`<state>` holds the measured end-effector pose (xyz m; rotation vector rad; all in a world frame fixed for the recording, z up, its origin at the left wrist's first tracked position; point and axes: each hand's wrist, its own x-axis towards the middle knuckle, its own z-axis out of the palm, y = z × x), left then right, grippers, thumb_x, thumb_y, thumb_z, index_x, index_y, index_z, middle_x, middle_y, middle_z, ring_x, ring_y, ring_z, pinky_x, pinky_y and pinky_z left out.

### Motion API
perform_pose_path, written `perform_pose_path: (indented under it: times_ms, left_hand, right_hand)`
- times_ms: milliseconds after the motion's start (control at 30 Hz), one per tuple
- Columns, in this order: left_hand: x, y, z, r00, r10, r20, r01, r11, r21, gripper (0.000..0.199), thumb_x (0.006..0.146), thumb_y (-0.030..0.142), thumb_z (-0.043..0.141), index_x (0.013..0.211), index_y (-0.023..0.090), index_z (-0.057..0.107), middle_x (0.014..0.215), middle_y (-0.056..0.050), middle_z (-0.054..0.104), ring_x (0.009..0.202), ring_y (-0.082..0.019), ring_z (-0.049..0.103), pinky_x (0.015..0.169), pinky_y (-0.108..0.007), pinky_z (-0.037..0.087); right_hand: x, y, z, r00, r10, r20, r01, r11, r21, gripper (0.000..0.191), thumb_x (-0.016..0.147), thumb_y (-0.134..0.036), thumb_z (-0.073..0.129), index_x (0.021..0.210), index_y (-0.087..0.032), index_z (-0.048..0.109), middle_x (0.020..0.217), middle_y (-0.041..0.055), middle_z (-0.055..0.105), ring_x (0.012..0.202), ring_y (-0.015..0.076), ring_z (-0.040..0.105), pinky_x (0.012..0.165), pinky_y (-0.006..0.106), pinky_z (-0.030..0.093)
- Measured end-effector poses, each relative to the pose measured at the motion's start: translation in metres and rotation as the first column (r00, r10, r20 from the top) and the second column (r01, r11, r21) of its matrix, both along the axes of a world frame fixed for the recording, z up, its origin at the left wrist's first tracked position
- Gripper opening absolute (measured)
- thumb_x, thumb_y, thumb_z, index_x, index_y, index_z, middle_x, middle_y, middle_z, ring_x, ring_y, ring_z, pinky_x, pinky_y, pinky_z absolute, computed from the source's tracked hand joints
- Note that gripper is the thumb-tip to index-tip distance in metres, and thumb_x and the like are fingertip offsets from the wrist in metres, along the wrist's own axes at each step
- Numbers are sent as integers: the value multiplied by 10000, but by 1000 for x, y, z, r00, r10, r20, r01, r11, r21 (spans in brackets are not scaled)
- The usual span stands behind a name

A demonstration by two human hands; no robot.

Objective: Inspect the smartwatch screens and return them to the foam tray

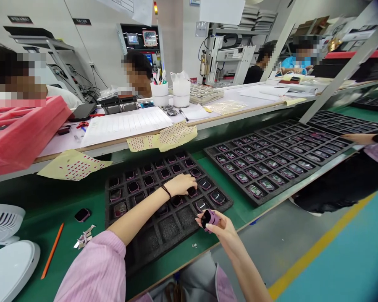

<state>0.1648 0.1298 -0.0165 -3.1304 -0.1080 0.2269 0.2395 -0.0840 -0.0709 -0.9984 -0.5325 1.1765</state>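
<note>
Head view: the right hand (219, 230) is clenched around a smartwatch with a pink band (210, 218), held just past the near edge of the black foam tray (159, 247), its dark face turned left; the left hand (182, 185) lies over that tray, its fingers (192, 184) down on a watch in one cell, though whether they grip it I cannot tell; more watches sit in the tray's far cells; on the green tabletop (59, 197) to the left lie a loose watch (82, 215), an orange pencil (52, 250) and a small crumpled strip (84, 237), beside a white fan (3, 222); to the right, a co-worker's hand (355, 137) reaches over the end of a larger black tray of watches (302, 174); farther off, a yellow sheet dotted with red (72, 165) hangs below a white tabletop (214, 111) carrying a ruled paper form (126, 123) and white cups of pens (160, 94); a co-worker (253, 74) sits beyond.
</note>
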Motion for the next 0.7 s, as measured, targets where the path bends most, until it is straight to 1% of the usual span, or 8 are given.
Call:
perform_pose_path:
  times_ms: [200, 367, 467, 567, 633, 700]
  left_hand:
    - [-1, 0, -2, 999, 36, 6, -36, 998, -48, 307, 745, 119, 712, 1033, 181, 629, 1085, -28, 678, 1030, -205, 579, 841, -283, 435]
    - [0, 0, -6, 998, 63, 7, -62, 995, -81, 332, 732, 127, 734, 1037, 190, 620, 1131, -28, 664, 1082, -201, 588, 867, -280, 437]
    - [-1, 1, -9, 997, 73, 8, -72, 993, -92, 333, 733, 120, 731, 1039, 192, 619, 1132, -28, 662, 1086, -201, 594, 870, -284, 439]
    - [-1, 1, -11, 997, 80, 8, -79, 992, -99, 331, 741, 109, 717, 1047, 188, 620, 1134, -32, 660, 1091, -209, 592, 876, -294, 436]
    - [-1, 1, -12, 996, 84, 7, -83, 991, -104, 332, 745, 107, 710, 1054, 190, 621, 1135, -29, 658, 1091, -213, 591, 870, -295, 436]
    - [-1, 1, -12, 996, 87, 8, -85, 990, -110, 330, 748, 107, 707, 1054, 196, 621, 1138, -22, 657, 1089, -210, 588, 863, -290, 435]
  right_hand:
    - [-2, 9, 1, 995, -47, 93, 48, 999, -8, 439, 575, -307, 868, 951, -162, 693, 966, 121, 738, 915, 302, 703, 864, 435, 554]
    - [-5, 21, 5, 961, -84, 264, 74, 996, 45, 445, 584, -272, 853, 978, -181, 668, 993, 110, 738, 939, 290, 702, 863, 416, 574]
    - [-12, 27, 10, 913, -98, 396, 85, 995, 52, 432, 610, -264, 827, 997, -178, 654, 1003, 112, 736, 948, 285, 701, 847, 401, 585]
    - [-22, 32, 13, 840, -115, 530, 87, 993, 78, 416, 644, -253, 793, 1025, -168, 652, 1016, 116, 732, 945, 279, 702, 833, 380, 592]
    - [-28, 36, 12, 796, -133, 591, 85, 991, 107, 400, 665, -244, 771, 1039, -165, 653, 1025, 115, 730, 929, 270, 707, 823, 364, 597]
    - [-32, 40, 10, 767, -141, 625, 77, 989, 129, 393, 676, -239, 759, 1047, -162, 655, 1021, 112, 731, 906, 262, 713, 813, 354, 601]
